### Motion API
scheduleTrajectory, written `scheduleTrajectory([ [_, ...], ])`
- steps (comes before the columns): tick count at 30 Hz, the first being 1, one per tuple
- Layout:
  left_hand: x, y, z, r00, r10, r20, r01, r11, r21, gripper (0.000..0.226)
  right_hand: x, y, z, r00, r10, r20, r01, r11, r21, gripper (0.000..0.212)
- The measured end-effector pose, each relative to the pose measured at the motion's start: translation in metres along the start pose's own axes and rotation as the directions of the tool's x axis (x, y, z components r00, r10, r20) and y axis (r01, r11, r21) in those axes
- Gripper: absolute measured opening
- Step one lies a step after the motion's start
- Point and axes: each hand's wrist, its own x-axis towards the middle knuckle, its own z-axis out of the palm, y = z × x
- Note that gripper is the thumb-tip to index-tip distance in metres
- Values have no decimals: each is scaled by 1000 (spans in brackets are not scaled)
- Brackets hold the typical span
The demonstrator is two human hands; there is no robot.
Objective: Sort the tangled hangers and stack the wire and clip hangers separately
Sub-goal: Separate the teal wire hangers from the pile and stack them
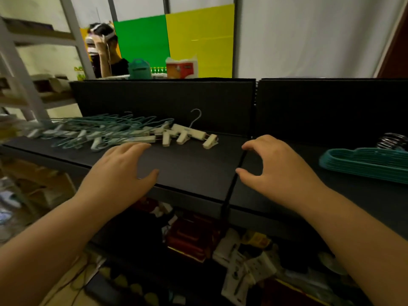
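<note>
Black matte surface (189,171) ran across the whole shot, with a low black panel (163,102) standing along its back edge and a seam splitting it into two sections. Behind that were a white curtain (309,36), green (141,38) and yellow (201,38) sheets, and another person (108,54) in a headset off to the back left.

On the left section sat the tangled pile (92,131): pale teal wire hangers mixed up with cream clip hangers, pretty blurry toward the left end. One clip hanger (192,133) at the right end of the pile was easy to make out, its metal hook pointing up against the panel and its clips lying on the surface.

Way over on the right section was a neat stack of dark teal hangers (366,162), well apart from the pile, with something shiny and coiled (393,140) just behind it.

Both hands hovered over the middle, holding nothing. Left hand (123,171) was spread flat, fingers straight, fingertips just beside the near edge of the pile. Right hand (273,164) had its fingers loosely curled, thumb apart from them, right over the seam.

Cluttered shelf (198,244) of boxes and papers sat underneath.
</note>
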Motion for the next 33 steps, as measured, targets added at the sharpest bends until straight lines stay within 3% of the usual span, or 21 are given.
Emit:
scheduleTrajectory([
  [8,48,-129,6,998,-3,68,4,1000,-19,71,80,-86,60,1000,12,16,-12,1000,-3,57],
  [18,130,-188,34,998,-11,61,10,1000,13,73,181,-120,116,994,-53,99,54,999,-6,57],
  [24,178,-208,51,958,-97,269,84,995,61,95,227,-132,139,987,-42,154,38,999,25,51],
  [29,195,-229,51,935,23,355,-38,999,37,91,250,-147,159,986,4,164,-4,1000,0,53],
  [33,218,-261,42,954,139,265,-141,990,-10,81,262,-162,170,988,79,131,-77,997,-20,55],
])
